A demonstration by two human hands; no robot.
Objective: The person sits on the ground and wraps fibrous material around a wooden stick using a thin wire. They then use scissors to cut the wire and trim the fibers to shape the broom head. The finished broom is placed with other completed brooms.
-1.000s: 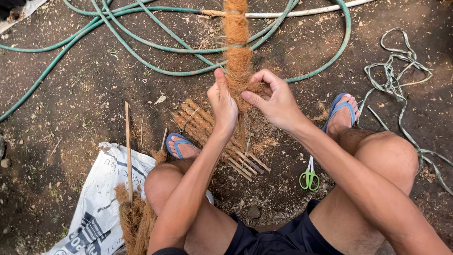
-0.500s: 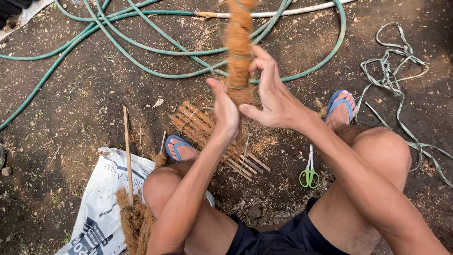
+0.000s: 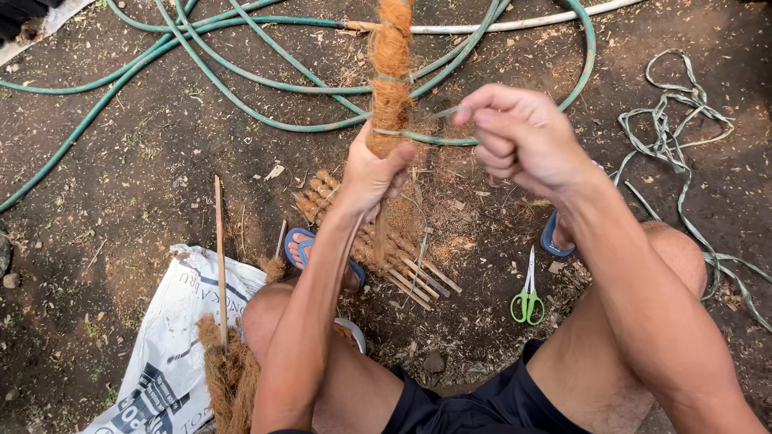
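Note:
A stick wrapped in brown coconut fibre (image 3: 391, 72) stands upright before me. My left hand (image 3: 371, 173) grips its lower end. My right hand (image 3: 519, 138) is closed on a thin pale strap (image 3: 414, 135) that runs taut from the fibre stick to my fingers. I sit on the ground with bare knees apart, blue sandals on my feet.
Finished fibre-wrapped sticks (image 3: 378, 245) lie on the soil between my feet. Green-handled scissors (image 3: 528, 299) lie by my right foot. A green hose (image 3: 265, 72) loops across the ground ahead. A white sack (image 3: 165, 337) with loose fibre (image 3: 229, 378) and a bare stick (image 3: 219, 241) sits at left. Tangled pale strapping (image 3: 675, 137) is at right.
My right hand has left the fibre stick and pulled away to the right, drawing the strap tight. My left hand keeps its grip on the stick.

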